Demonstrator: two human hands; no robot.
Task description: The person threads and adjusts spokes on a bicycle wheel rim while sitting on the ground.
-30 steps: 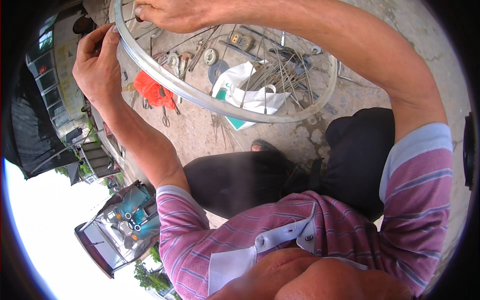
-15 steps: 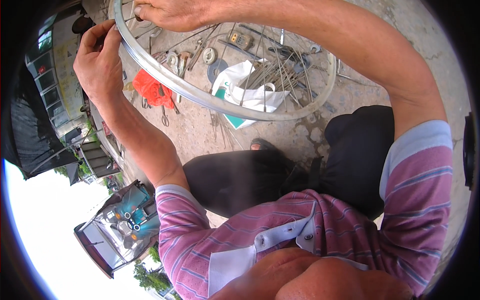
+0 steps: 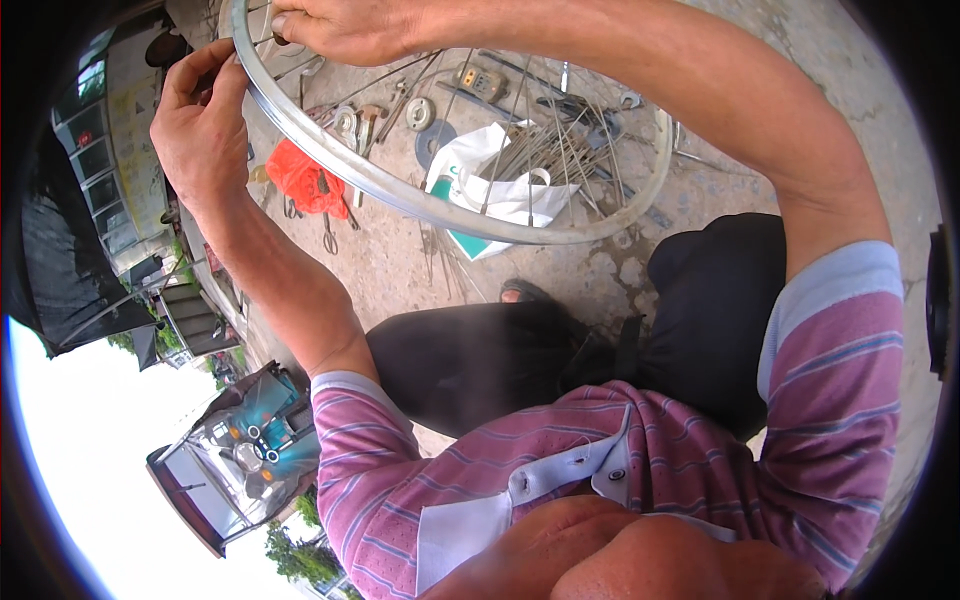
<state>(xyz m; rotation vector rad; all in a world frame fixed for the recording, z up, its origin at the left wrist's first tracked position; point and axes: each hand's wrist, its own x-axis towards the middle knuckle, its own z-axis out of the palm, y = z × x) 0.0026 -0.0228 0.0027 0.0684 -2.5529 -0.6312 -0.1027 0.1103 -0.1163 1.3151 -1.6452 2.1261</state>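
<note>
A silver spoked bicycle wheel rim (image 3: 350, 172) is held tilted above the ground at the top of the view. My left hand (image 3: 203, 140) grips its outer side at the upper left, fingers curled, thumb against the metal. My right hand (image 3: 345, 22) reaches across the top, fingers closed just inside the rim around a small dark piece at a spoke; the piece is too small to name. Below the wheel, loose spokes (image 3: 535, 155) lie on a white-and-teal bag (image 3: 530, 205).
On the concrete are a red plastic bag (image 3: 295, 175), a yellow-and-grey device (image 3: 482, 82), a grey disc (image 3: 433, 140) and several tools. My bent legs (image 3: 470, 360) are below. A teal covered scooter (image 3: 255, 450) stands at left, beneath a black awning (image 3: 70, 260).
My left hand has risen very slightly along the rim over the last second. Little else differs; both hands stay at the same part of the wheel.
</note>
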